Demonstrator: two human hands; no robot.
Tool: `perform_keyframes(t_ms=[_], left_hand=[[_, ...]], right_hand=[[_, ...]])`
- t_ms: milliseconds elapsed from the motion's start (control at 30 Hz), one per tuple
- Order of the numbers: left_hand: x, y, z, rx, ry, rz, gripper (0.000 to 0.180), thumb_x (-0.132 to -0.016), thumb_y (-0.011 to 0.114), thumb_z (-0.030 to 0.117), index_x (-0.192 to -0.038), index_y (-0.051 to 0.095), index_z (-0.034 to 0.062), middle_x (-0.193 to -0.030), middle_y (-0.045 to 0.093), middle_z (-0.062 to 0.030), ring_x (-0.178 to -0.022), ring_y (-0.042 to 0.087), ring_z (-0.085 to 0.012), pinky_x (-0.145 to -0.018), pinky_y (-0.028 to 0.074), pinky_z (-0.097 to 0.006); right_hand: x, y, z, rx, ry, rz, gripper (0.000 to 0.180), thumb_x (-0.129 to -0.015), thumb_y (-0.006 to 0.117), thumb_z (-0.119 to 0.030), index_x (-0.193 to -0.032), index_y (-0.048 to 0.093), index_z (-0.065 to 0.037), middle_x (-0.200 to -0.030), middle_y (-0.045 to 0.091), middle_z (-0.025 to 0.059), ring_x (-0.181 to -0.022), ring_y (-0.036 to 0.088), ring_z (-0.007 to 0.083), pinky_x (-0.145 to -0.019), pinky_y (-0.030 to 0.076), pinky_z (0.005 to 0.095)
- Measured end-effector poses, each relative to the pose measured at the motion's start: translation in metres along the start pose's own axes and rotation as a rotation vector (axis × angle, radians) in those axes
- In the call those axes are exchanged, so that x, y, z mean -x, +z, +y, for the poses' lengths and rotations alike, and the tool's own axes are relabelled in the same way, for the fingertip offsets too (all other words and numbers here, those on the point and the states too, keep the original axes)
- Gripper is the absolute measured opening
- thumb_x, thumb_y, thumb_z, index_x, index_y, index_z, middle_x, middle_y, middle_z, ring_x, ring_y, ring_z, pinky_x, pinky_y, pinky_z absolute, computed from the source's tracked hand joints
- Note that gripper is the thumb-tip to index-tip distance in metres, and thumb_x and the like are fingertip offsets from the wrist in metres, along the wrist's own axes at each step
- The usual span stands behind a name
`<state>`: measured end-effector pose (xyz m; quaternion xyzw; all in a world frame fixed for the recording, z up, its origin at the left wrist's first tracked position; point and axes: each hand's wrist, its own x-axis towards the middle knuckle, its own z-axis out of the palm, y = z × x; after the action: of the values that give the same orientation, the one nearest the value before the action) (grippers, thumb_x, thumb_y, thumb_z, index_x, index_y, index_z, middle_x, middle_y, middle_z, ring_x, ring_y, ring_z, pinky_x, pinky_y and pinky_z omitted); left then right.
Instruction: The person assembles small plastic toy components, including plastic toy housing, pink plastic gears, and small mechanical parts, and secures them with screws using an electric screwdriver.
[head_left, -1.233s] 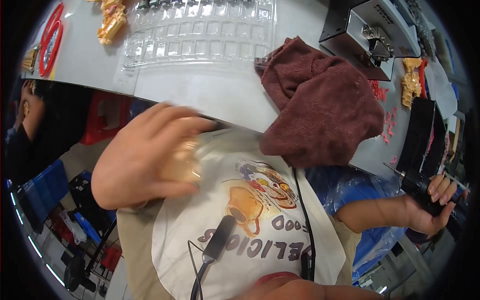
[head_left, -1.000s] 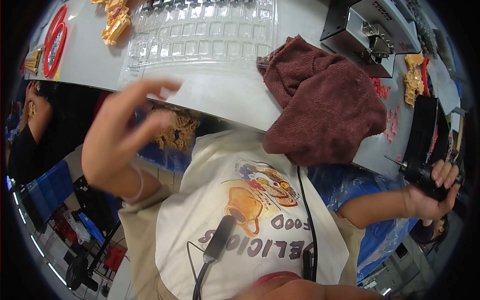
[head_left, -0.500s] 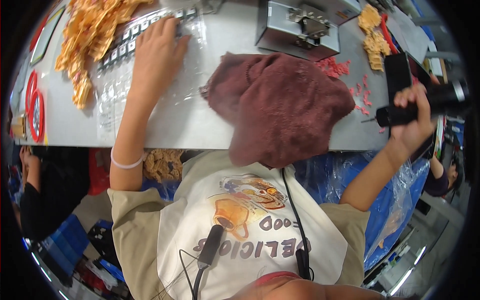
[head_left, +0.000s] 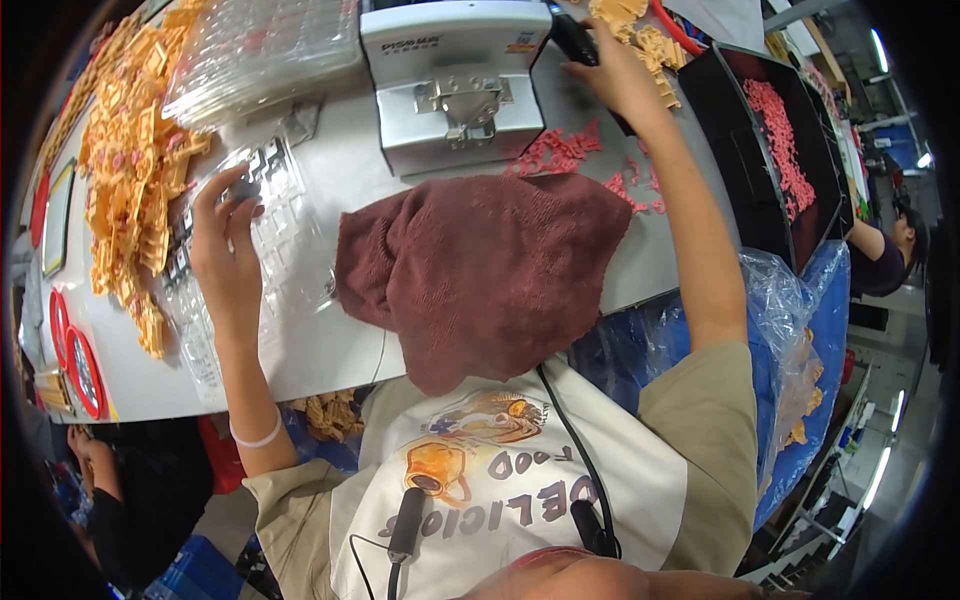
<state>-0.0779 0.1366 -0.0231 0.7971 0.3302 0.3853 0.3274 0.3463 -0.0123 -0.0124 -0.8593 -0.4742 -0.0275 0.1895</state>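
Note:
My left hand (head_left: 226, 245) is over a clear plastic tray (head_left: 290, 225) with rows of small black-and-white parts (head_left: 180, 262). Its thumb and fingers curl toward each other around a small dark piece, too small to name. At the far side, beside the silver machine (head_left: 455, 120), my right hand (head_left: 622, 80) grips a black electric screwdriver (head_left: 574, 35); part of the tool is hidden behind the fingers. A dark red cloth (head_left: 490, 270) lies bunched between my arms, hanging over the table's near edge.
Orange plastic pieces (head_left: 120, 190) are heaped at the left, with stacked clear trays (head_left: 262, 60) behind. Pink bits (head_left: 560, 150) are scattered by the machine. At the right stands a black bin (head_left: 725, 150) holding pink pieces. Red-handled scissors (head_left: 85, 370) lie near the left edge.
My right hand has carried the screwdriver from the near right to beside the machine. My left hand, earlier stretched over the tray, is now curled. The whole view has shifted.

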Motion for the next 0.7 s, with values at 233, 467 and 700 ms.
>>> perform_keyframes(t_ms=[233,467,700], left_hand=[[0.014,-0.003,0.023,0.580,-0.248,-0.050,0.028,-0.099,0.059,0.004,-0.126,0.056,-0.0030,-0.138,0.055,-0.0213,-0.114,0.066,-0.0289,-0.093,0.056,-0.034],[0.044,0.002,0.021,0.860,-0.343,-0.016,0.042,-0.093,0.068,0.003,-0.133,0.055,-0.0026,-0.125,0.060,-0.0167,-0.109,0.067,-0.0295,-0.092,0.058,-0.036],[0.052,0.011,0.048,0.774,-0.346,-0.042,0.043,-0.090,0.070,0.002,-0.131,0.057,-0.0045,-0.123,0.063,-0.0190,-0.110,0.068,-0.0326,-0.093,0.057,-0.038]], right_hand=[[-0.002,0.007,0.004,0.188,-0.211,0.088,0.053,-0.087,0.073,-0.031,-0.134,0.054,-0.014,-0.118,0.064,0.0209,-0.108,0.064,0.0388,-0.086,0.054,0.0485],[-0.003,-0.013,0.079,0.283,0.071,0.063,0.053,-0.086,0.072,-0.040,-0.135,0.059,-0.026,-0.124,0.064,0.0199,-0.119,0.060,0.0357,-0.097,0.050,0.0449],[0.005,-0.025,0.084,0.303,0.208,0.252,0.038,-0.088,0.065,-0.027,-0.125,0.065,-0.022,-0.108,0.071,0.0163,-0.101,0.068,0.0369,-0.088,0.054,0.0455]])
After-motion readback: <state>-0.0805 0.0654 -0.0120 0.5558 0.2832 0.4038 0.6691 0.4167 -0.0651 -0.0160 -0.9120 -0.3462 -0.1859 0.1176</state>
